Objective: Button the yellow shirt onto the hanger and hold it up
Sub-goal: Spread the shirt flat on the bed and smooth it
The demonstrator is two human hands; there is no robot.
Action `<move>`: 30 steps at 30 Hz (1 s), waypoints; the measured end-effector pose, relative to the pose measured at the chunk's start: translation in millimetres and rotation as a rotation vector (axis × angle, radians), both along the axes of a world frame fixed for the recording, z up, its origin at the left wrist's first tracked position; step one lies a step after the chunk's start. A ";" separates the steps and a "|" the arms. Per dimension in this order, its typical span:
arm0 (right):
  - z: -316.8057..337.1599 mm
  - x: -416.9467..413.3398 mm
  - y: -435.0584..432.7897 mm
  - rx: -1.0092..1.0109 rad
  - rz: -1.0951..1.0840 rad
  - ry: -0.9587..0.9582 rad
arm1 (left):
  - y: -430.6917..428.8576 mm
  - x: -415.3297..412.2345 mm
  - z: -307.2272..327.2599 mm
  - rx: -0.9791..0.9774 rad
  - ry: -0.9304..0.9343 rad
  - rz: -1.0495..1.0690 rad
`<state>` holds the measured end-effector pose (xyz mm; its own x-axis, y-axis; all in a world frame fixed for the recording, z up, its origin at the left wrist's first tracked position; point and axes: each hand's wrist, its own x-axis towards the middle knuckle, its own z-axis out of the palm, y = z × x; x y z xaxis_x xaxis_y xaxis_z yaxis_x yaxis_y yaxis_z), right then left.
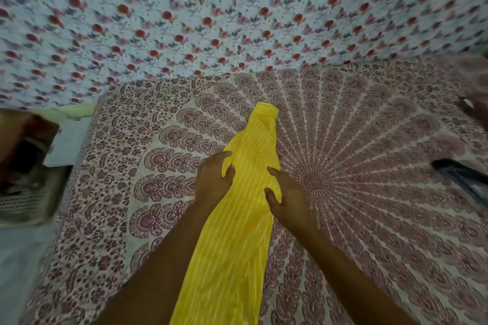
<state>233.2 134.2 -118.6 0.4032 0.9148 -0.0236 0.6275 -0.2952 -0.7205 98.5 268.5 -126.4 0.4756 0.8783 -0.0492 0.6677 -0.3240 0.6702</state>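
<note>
A yellow shirt [237, 219] with thin white stripes lies folded into a long narrow strip on the bed, collar end pointing away from me. My left hand [212, 179] grips the strip's left edge, thumb pressed on the cloth. My right hand [286, 192] holds the right edge at about the same height, fingers curled over the fabric. No hanger shows in this view.
The bed carries a maroon-and-cream mandala sheet [369, 166]. A floral white cloth [184, 29] rises behind it. A dark object [464, 174] lies at the right edge. A white basket and clutter [29, 187] sit on the floor at left.
</note>
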 end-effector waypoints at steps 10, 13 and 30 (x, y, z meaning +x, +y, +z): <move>-118.1 31.3 152.6 -0.006 -0.106 0.064 | 123.6 59.5 -122.2 -0.198 0.039 0.144; -137.6 34.0 191.5 -0.053 -0.298 0.129 | 150.0 78.7 -145.9 -0.266 0.049 0.173; -119.5 105.5 173.0 0.098 -0.727 0.592 | 148.2 106.6 -99.4 -0.555 -0.344 0.287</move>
<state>338.7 307.2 -238.1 0.8228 0.4526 -0.3438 -0.1630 -0.3916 -0.9056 205.1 416.7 -225.8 0.2986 0.8598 -0.4141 0.3964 0.2830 0.8734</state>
